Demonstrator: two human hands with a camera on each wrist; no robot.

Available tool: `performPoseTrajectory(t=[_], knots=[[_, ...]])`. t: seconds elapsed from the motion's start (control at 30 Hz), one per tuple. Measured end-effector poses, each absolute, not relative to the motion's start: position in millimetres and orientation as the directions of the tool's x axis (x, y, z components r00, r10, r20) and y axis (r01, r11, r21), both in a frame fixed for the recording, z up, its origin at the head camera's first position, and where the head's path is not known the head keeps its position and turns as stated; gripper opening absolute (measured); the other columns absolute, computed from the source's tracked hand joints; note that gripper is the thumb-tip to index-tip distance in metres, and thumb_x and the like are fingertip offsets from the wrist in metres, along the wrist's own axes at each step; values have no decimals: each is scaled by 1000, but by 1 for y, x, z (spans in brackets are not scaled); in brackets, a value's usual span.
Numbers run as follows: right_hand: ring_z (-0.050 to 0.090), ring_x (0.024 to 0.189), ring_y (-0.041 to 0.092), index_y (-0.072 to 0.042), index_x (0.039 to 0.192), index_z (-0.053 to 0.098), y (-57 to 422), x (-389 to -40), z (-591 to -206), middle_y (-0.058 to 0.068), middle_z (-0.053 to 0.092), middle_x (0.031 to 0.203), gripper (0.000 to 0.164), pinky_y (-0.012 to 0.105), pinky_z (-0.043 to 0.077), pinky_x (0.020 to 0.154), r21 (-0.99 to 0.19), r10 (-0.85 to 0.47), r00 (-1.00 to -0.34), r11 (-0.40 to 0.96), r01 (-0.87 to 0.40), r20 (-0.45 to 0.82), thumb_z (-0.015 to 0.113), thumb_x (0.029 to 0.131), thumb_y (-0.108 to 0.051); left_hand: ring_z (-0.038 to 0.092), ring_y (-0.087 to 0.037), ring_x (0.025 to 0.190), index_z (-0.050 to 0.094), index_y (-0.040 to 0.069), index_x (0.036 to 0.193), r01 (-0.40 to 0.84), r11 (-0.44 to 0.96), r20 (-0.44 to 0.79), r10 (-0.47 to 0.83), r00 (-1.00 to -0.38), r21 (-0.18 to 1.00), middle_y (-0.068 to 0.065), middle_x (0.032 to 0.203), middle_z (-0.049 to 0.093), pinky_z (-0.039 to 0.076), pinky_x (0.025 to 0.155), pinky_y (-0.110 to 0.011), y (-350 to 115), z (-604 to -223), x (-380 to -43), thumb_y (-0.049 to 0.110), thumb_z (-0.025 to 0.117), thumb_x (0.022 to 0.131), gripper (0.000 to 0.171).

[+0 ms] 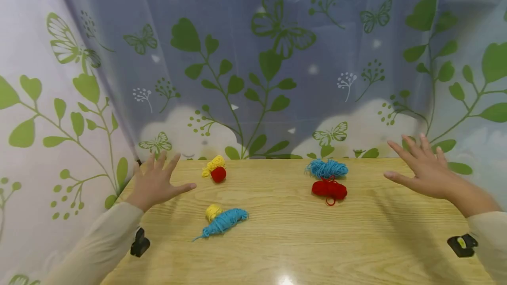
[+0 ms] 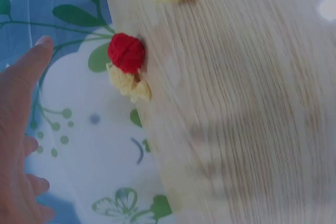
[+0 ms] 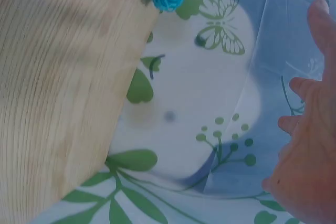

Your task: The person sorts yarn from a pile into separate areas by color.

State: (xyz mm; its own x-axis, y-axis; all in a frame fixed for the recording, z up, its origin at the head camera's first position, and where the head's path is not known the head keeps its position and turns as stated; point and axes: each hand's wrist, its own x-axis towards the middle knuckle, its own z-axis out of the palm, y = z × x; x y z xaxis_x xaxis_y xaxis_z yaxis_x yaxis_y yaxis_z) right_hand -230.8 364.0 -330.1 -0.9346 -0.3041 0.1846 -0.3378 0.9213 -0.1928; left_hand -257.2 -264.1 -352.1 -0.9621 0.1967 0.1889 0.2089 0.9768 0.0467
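My left hand [image 1: 156, 184] hovers over the table's left side with fingers spread, holding nothing. Nearest to it are a small red yarn ball [image 1: 218, 174] and a loose yellow yarn bundle [image 1: 214, 165] touching at the back. Closer to me, a blue yarn skein [image 1: 225, 222] lies against a yellow yarn ball [image 1: 213, 212]. My right hand [image 1: 429, 173] is raised over the right side, fingers spread and bare. To its left, a blue yarn skein [image 1: 327, 169] sits behind a red yarn skein [image 1: 329, 190] with a loose loop. The left wrist view also shows the red ball [image 2: 126, 53].
The wooden table [image 1: 277, 241] ends at a curtain [image 1: 245, 78] printed with butterflies and leaves, which also hangs along the left side. Small black clips [image 1: 140, 242] sit at the table's left and right sides, close to my forearms.
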Motion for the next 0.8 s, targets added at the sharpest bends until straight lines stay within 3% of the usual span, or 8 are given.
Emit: performPoseTrajectory(t=[0.4,0.8], knots=[[-18,138,52,-19,156,7,334,-241,-351,27,0,157,84,77,-8,99,-292,-344,-924,878,-379,168,57,94,-45,19,-52,138,33,12,150,298,946,272,255,-928,131,-25,153,24,11,100,-78,-231,-372,-289,67,66,76,98],[-10,139,54,-18,155,17,300,-249,-387,28,9,155,81,79,-1,98,-395,-375,-911,821,-412,171,61,91,-45,22,-52,137,34,9,150,295,924,238,239,-941,242,-25,152,29,15,102,-76,-199,-394,-313,55,73,77,94]])
